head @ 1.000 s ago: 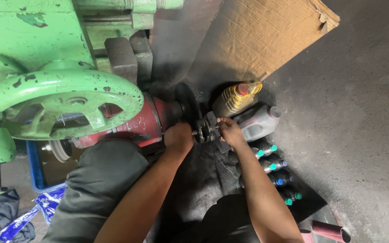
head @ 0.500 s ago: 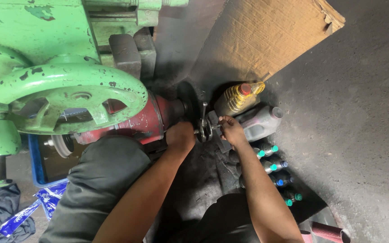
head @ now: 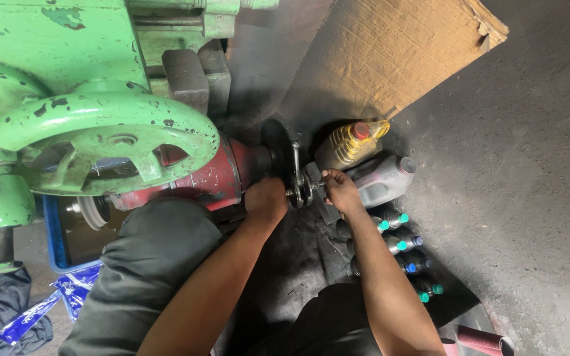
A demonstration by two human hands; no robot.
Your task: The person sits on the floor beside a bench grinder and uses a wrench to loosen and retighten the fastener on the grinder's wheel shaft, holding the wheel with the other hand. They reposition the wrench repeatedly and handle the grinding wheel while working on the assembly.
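My left hand (head: 266, 200) grips the dark end of a red motor-like housing (head: 209, 177) low on the green machine. My right hand (head: 341, 190) is closed on a small metal part, a nut or disc on a shaft (head: 300, 191), just right of the housing. A thin wrench-like bar (head: 295, 158) stands up from that shaft. Both forearms reach in from the bottom of the view, over my dark trouser knee (head: 143, 264).
A large green handwheel (head: 100, 142) juts out above my left knee. A yellow oil bottle (head: 351, 142), a grey jug (head: 384, 179) and several small capped bottles (head: 400, 245) lie right of my hands. Cardboard (head: 390, 56) leans behind. Blue tray (head: 51, 231) at left.
The view has shifted slightly; both hands stay on the shaft and housing with only small movement of the right hand's fingers.
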